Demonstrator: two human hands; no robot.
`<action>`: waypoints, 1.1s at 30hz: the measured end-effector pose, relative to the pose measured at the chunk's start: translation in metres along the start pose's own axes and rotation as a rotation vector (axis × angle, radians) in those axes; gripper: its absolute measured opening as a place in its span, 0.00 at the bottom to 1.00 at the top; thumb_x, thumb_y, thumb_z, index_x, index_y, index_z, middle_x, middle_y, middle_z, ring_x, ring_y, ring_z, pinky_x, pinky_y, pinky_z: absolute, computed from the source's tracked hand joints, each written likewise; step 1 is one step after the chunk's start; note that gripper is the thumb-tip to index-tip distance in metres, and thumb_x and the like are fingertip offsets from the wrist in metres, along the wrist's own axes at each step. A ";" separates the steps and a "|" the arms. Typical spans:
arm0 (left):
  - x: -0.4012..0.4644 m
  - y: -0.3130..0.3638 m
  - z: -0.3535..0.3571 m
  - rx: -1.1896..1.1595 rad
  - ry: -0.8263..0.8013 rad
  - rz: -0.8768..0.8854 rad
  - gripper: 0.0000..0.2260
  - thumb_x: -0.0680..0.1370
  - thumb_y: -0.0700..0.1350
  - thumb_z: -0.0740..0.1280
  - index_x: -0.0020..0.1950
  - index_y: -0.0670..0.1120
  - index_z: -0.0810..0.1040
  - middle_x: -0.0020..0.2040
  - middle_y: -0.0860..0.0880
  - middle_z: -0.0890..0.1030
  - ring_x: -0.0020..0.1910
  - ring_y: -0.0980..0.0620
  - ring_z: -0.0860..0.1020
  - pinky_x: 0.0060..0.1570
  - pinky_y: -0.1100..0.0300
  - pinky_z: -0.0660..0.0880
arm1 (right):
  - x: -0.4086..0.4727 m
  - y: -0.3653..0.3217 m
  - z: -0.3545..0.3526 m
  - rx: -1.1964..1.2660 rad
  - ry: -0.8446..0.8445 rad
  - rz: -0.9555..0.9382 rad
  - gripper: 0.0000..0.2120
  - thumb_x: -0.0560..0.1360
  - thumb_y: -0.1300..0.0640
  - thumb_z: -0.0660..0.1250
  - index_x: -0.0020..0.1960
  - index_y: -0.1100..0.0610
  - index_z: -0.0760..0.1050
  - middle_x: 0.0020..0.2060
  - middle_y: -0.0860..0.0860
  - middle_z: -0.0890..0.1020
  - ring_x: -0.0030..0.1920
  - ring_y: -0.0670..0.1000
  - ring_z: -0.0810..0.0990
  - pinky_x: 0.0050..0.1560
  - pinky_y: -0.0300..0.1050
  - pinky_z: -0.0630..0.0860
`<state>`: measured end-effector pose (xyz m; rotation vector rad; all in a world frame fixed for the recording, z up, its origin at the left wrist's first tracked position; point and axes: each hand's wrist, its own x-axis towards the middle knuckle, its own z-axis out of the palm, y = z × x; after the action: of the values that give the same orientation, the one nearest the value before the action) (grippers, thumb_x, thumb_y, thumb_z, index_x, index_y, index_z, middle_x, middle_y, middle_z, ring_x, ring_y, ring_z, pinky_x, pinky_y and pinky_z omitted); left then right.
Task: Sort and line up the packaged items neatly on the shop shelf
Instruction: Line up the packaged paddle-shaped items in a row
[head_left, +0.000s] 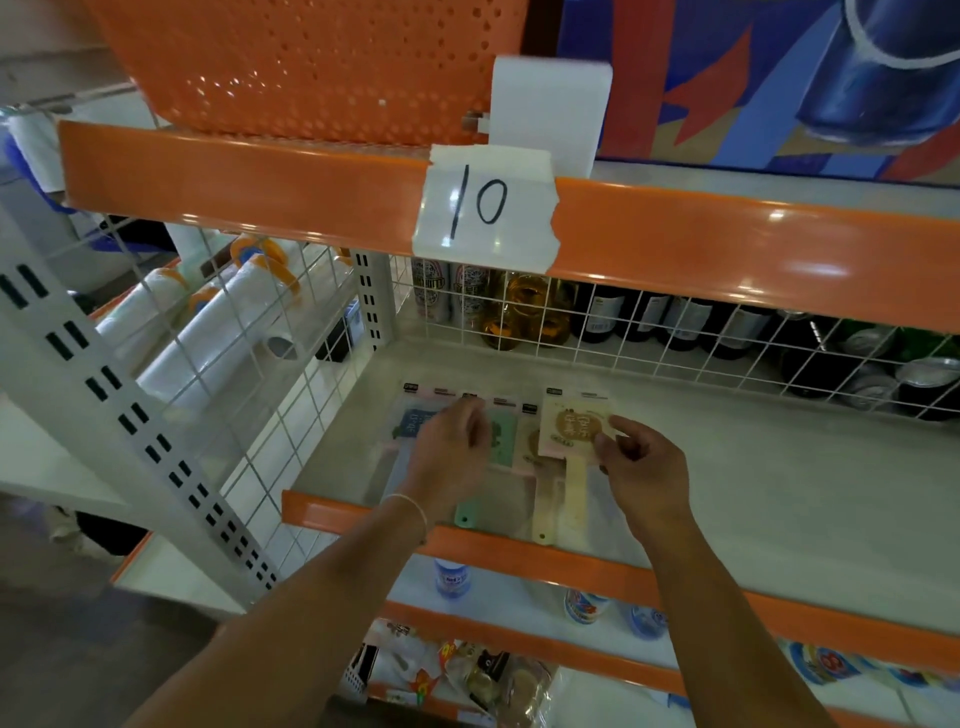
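Several flat packaged brushes lie side by side on the white shelf (753, 483), handles toward the orange front lip. My right hand (641, 467) pinches the right edge of the cream packaged brush (571, 423), which lies rightmost and slightly on top of another cream pack (543, 499). My left hand (452, 452) rests fingers-down over the green packaged brush (504, 436), whose handle (466, 514) pokes out below my wrist. A blue packaged brush (413, 421) lies furthest left. Whether my left fingers grip a pack is hidden.
A wire mesh fence (675, 343) backs the shelf, with bottles and cans behind it. The orange upper shelf edge carries a taped label "10" (485, 208). White rolls lie behind the left mesh (218, 332). Lower shelves hold small bottles (452, 577).
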<state>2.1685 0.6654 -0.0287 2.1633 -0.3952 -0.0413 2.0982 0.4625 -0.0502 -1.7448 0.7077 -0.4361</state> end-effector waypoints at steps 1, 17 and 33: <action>-0.003 -0.011 0.000 0.069 -0.002 0.070 0.06 0.81 0.45 0.60 0.52 0.46 0.76 0.46 0.49 0.80 0.43 0.51 0.79 0.42 0.54 0.79 | 0.001 0.002 0.002 -0.028 0.012 0.002 0.16 0.73 0.55 0.72 0.60 0.51 0.79 0.45 0.52 0.83 0.44 0.54 0.83 0.53 0.54 0.81; -0.014 -0.068 0.024 0.519 -0.093 0.489 0.26 0.78 0.60 0.53 0.65 0.46 0.76 0.72 0.47 0.70 0.77 0.48 0.54 0.76 0.48 0.46 | -0.014 0.013 0.025 -0.449 -0.022 -0.188 0.16 0.77 0.53 0.66 0.64 0.54 0.77 0.43 0.49 0.83 0.37 0.47 0.77 0.47 0.35 0.69; -0.013 -0.064 0.033 0.598 -0.131 0.530 0.26 0.79 0.63 0.50 0.67 0.50 0.74 0.75 0.46 0.65 0.78 0.47 0.48 0.76 0.45 0.41 | -0.025 0.027 0.024 -0.304 0.027 -0.188 0.14 0.77 0.57 0.65 0.61 0.53 0.80 0.48 0.49 0.85 0.40 0.40 0.79 0.47 0.29 0.71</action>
<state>2.1678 0.6772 -0.1011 2.5632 -1.1649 0.2645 2.0882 0.4916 -0.0817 -2.1067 0.6573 -0.5010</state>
